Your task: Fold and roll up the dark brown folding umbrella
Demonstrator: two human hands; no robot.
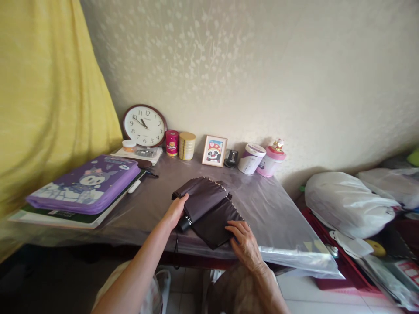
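In my head view, the lidded containers line the back of the table [275, 209]: a red canister [172, 144] beside a yellow canister [187, 147], then a white tub [250, 161] and a pink tub [269, 163] topped by a gold figurine [278, 145]. I can't see inside any of them, nor into the bulging white bag [343, 203] off to my right. A clock [144, 125] leans at the wall, a picture frame [214, 151] stands mid-row, and a purple case [88, 183] lies on books at my left. The black umbrella [204, 198] lies at the near edge in front of me, its fabric partly spread. My left hand [176, 211] grips it beside the handle; my right hand [242, 242], fingers bent, touches the loose panel's edge, though whether it pinches I can't tell.
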